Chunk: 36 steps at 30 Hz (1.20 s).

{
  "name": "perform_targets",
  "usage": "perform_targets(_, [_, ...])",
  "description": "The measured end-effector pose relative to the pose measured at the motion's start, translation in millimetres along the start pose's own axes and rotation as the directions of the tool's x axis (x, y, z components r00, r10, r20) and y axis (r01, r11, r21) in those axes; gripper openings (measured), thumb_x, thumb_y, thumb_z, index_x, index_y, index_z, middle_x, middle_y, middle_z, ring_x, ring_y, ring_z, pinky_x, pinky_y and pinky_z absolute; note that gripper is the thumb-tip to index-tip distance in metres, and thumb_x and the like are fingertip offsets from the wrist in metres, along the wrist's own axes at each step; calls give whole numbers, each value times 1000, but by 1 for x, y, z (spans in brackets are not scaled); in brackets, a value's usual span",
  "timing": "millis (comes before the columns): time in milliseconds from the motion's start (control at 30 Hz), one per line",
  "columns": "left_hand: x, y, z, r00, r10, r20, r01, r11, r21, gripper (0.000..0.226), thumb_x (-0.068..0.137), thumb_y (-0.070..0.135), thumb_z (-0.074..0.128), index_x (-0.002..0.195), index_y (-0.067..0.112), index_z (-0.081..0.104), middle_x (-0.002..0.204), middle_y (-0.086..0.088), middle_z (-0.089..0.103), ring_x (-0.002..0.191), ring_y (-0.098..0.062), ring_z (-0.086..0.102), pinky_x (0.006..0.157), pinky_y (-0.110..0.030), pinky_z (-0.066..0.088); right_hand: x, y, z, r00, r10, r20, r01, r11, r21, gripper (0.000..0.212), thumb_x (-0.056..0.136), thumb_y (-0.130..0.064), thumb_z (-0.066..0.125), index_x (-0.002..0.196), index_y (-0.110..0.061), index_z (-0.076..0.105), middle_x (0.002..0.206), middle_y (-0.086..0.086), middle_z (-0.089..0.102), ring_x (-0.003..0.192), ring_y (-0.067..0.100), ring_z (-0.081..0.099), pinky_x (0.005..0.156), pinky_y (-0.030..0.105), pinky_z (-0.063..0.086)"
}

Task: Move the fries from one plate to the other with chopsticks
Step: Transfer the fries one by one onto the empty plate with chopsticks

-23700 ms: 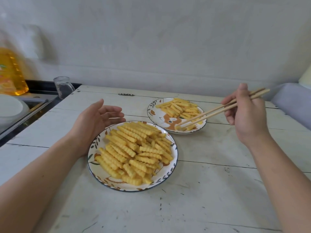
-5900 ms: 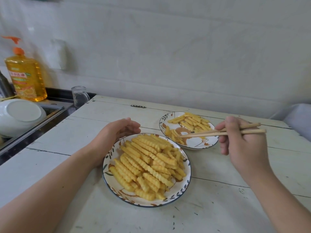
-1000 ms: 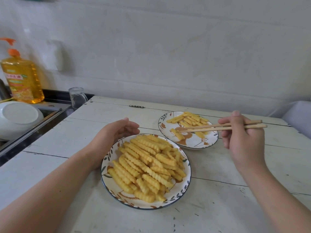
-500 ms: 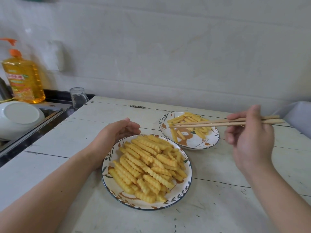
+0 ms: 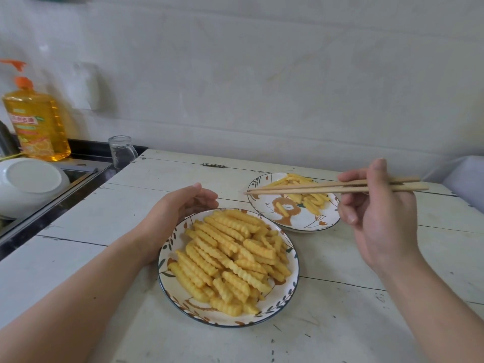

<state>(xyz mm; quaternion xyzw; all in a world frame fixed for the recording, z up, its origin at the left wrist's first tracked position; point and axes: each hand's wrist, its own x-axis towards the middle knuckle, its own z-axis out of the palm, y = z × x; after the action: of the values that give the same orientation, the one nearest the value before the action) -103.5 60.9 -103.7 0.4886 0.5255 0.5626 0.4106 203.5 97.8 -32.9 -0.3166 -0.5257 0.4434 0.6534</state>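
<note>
The right hand (image 5: 379, 218) holds the chopsticks (image 5: 335, 188) pinched between thumb and curled fingers, level above the far plate (image 5: 318, 224). Their tips lie close together over that plate's left rim and carry nothing. The left hand (image 5: 178, 213) rests on the table (image 5: 78, 258) against the rim of the near plate (image 5: 288, 292), fingers loosely curved around the edge, gripping nothing that I can see. Most of the fries (image 5: 230, 260) sit heaped on the near plate; a smaller scatter of fries lies on the far plate, leaving its painted middle bare.

Which plate is the source cannot be told from this view. The likely trouble comes at the next pick: the ridged fries lie crossed over one another, so a pinch near one end could let a fry swing and drop onto the table between the plates. Pulling one from the heap could also roll its neighbours over the rim
</note>
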Motion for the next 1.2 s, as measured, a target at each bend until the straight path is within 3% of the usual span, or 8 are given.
perform_targets(200, [15, -7, -11, 998, -9, 65, 12, 999, -35, 51, 80, 62, 62, 101, 22, 86, 112, -12, 81, 117, -28, 74, 117, -47, 44, 10, 10, -31, 989, -96, -115, 55, 947, -318, 46, 105, -38, 48, 75, -9, 67, 59, 9, 51, 40, 11, 42, 39, 20, 33])
perform_targets(400, [16, -8, -10, 998, -28, 56, 30, 999, -33, 45, 90, 53, 55, 99, 23, 86, 112, -12, 81, 115, -27, 74, 119, -50, 42, 6, 22, -24, 993, -112, -27, 92, 914, -396, 47, 102, -50, 48, 71, -22, 70, 56, -1, 55, 51, 15, 50, 50, 29, 41])
perform_targets(500, [16, -8, -10, 998, -25, 58, 27, 999, -36, 48, 83, 59, 61, 100, 23, 86, 112, -12, 81, 116, -28, 74, 119, -51, 42, 3, 11, -19, 988, -127, -91, 97, 957, -275, 54, 105, -44, 43, 64, -20, 68, 53, -3, 54, 45, 13, 46, 46, 24, 36])
perform_targets(667, [2, -3, -2, 1000, -7, 10, 7, 1000, 10, 43, 106, 42, 50, 111, 12, 80, 114, -11, 81, 115, -23, 74, 114, -40, 45, -9, -13, -3, 992, -49, -113, 61, 992, 109, 64, 106, -40, 41, 52, -17, 65, 55, 3, 57, 38, 17, 37, 45, 24, 25])
perform_targets(833, [-1, 2, 0, 1000, -14, 5, 14, 1000, 15, 44, 109, 39, 46, 114, 9, 78, 114, -10, 81, 114, -23, 74, 109, -36, 47, -19, -6, 7, 997, -36, 74, 34, 999, 21, 51, 94, -46, 46, 60, -16, 70, 51, 9, 50, 36, 17, 33, 43, 21, 25])
perform_targets(933, [6, -2, -5, 999, -9, 33, 10, 1000, -25, 44, 94, 52, 57, 102, 19, 85, 113, -11, 81, 115, -26, 74, 115, -44, 45, -9, -8, -3, 999, -39, -16, 40, 998, 42, 52, 100, -42, 48, 60, -16, 70, 53, 6, 52, 36, 15, 34, 43, 23, 22])
perform_targets(1067, [14, -9, -9, 997, 6, 75, -1, 998, -66, 47, 83, 59, 61, 99, 23, 86, 113, -12, 81, 116, -27, 74, 117, -47, 43, 10, 0, -30, 962, -147, -231, 103, 976, -190, 52, 105, -39, 47, 61, -21, 69, 57, -7, 57, 49, 11, 45, 47, 27, 34])
perform_targets(1200, [17, -12, -10, 996, 17, 91, -9, 996, -88, 53, 76, 64, 62, 99, 24, 86, 112, -11, 81, 115, -27, 74, 119, -50, 43, 17, 5, -48, 931, -296, -213, 176, 876, -449, 45, 102, -44, 46, 69, -19, 66, 52, -8, 57, 50, 9, 50, 54, 28, 41])
